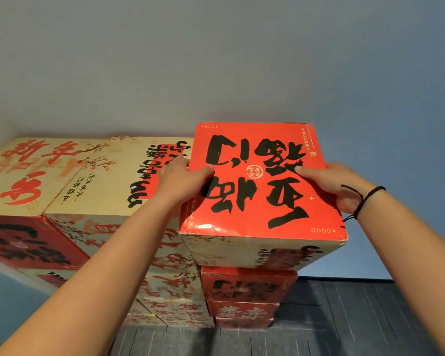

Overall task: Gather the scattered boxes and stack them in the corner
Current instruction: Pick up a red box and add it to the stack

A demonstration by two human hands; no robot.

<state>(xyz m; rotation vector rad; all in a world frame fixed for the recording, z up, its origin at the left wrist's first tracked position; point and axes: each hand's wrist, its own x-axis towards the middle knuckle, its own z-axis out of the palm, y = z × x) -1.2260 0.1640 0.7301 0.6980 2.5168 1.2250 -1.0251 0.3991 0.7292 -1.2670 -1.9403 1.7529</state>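
Red-topped box [261, 181] w/ big black brush characters sits at the top of the right-hand column of the stack, held from both sides. Its side panels are cream w/ red & black print. It overhangs the red box [247, 283] directly below it toward the camera and to the right.

Left hand [184, 177] grips the box's left edge: thumb lies over the red top, other fingers go down along the left side, between this box and the cream box [108, 176] next to it. Right hand [337, 185] grips the right edge the same way: thumb on the top face, fingers curled round the right side. A black cord bracelet [362, 201] sits on the right wrist.

Cream box is just beside the held one, tops approx level, touching or nearly so; the hand covers the seam, so can't tell. Another cream box [23, 173] w/ red characters lies further left. Under these, more boxes in red and cream stack down to the dark plank floor [344, 317]. Lowest ones in the right column are red, smaller-looking from this angle.

All boxes closed; contents not visible. Stack stands against a plain grey-blue wall [216, 60], which darkens to blue at right.
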